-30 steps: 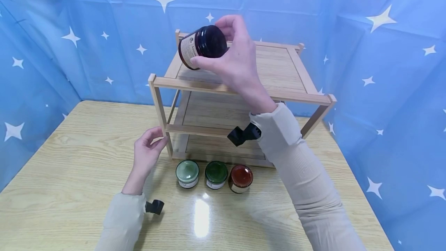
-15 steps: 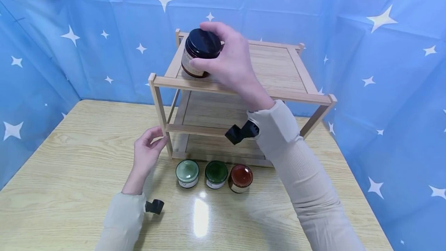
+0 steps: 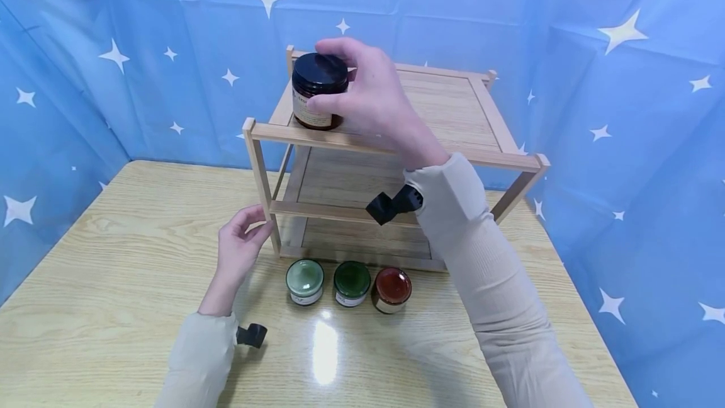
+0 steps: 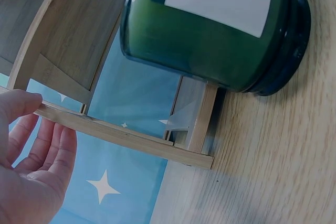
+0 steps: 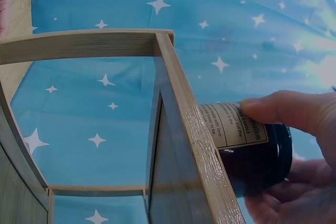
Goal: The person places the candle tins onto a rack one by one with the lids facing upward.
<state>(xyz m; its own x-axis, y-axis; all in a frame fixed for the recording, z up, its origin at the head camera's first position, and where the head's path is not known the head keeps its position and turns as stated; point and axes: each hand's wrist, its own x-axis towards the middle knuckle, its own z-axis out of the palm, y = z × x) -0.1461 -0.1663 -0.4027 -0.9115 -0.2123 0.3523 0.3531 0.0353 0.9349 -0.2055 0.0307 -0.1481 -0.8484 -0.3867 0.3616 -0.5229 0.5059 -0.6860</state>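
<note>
The dark jar (image 3: pixel 319 89) has a glossy lid (image 3: pixel 320 69) and a matt, paper-like label (image 5: pixel 231 129). The rack (image 3: pixel 442 106) is smooth wood; the counter (image 3: pixel 141 269), glossy wood-grain.

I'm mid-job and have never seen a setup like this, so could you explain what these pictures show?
There is no robot here: a person works with two bare hands. The wide picture comes from a camera on the head, looking forward and down; the other two come from a camera on each wrist.

The right hand holds a dark jar with its black lid up, at the left end of the top shelf of a wooden rack. The left hand pinches the rack's front left post.

On the table, before the rack, a pale green jar, a dark green jar and a red-brown jar stand in a row.
</note>
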